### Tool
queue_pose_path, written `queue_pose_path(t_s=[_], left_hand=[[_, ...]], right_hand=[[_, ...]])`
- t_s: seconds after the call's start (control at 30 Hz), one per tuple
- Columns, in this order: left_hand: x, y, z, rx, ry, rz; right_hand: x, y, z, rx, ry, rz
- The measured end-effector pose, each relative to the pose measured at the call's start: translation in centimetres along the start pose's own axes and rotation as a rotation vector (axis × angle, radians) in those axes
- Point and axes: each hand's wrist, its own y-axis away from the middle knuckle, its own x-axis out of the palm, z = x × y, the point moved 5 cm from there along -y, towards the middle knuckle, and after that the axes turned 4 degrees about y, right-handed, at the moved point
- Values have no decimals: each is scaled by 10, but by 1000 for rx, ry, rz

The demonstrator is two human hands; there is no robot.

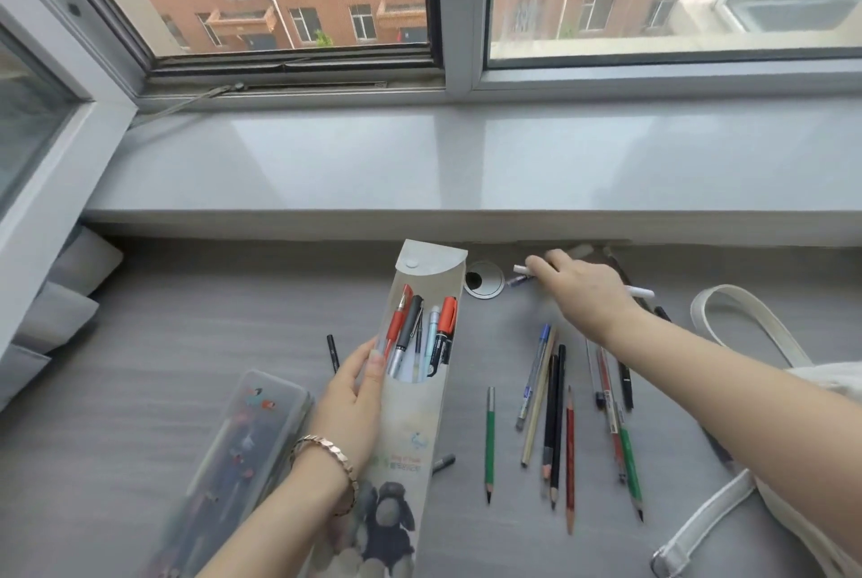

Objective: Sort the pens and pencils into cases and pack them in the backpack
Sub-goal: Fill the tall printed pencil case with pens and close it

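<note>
Right hand (578,293) reaches to the upper centre of the frame, its fingers curled over a white pen (641,292) whose ends stick out either side of the knuckles; I read it as clamped on that pen, though the fingertips are hidden from me; a small dark pen (518,281) lies just beneath the hand, beside the round cable grommet (485,280). Left hand (354,395) is closed on the edge of the open pen case (420,372) at lower centre, thumb on its front, holding it tilted with the flap folded back.

To do this step well I would lift the white pen clear of the dark one so only one comes away, carry it leftward and feed it tip-first down into the case mouth, keeping the case steady and angled so the pens already inside do not slide out.

That case is a flat greyish sleeve with a snap flap and a cartoon print near the bottom; it shows red, grey, pale blue and orange-capped pens. A translucent pencil case (242,447) lies shut at lower left. Loose pencils and pens (555,419) are scattered on the grey tabletop (186,325) right of centre; the white backpack (802,391) sits at the right edge, straps trailing.
</note>
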Motion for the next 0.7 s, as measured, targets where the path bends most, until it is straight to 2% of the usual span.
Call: queue_pose_path(t_s=[0.1, 0.2, 0.33, 0.47, 0.53, 0.6, 0.7], left_hand=[[-1, 9, 8, -11, -18, 12], [6, 25, 10, -14, -25, 60], [22, 52, 9, 27, -24, 148], [33, 75, 11, 98, -43, 204], [34, 83, 13, 116, -63, 207], [33, 88, 15, 112, -71, 197], [31, 92, 21, 93, -84, 187]], right_hand=[[-37, 30, 18, -94, -184, -302], [-70, 66, 49, -326, -174, -439], [-82, 101, 79, -526, -144, -307], [-75, 136, 107, -717, -251, -165], [-80, 150, 110, -672, -314, -190], [-88, 155, 104, -504, -440, -221], [-89, 159, 81, -185, -717, -38]])
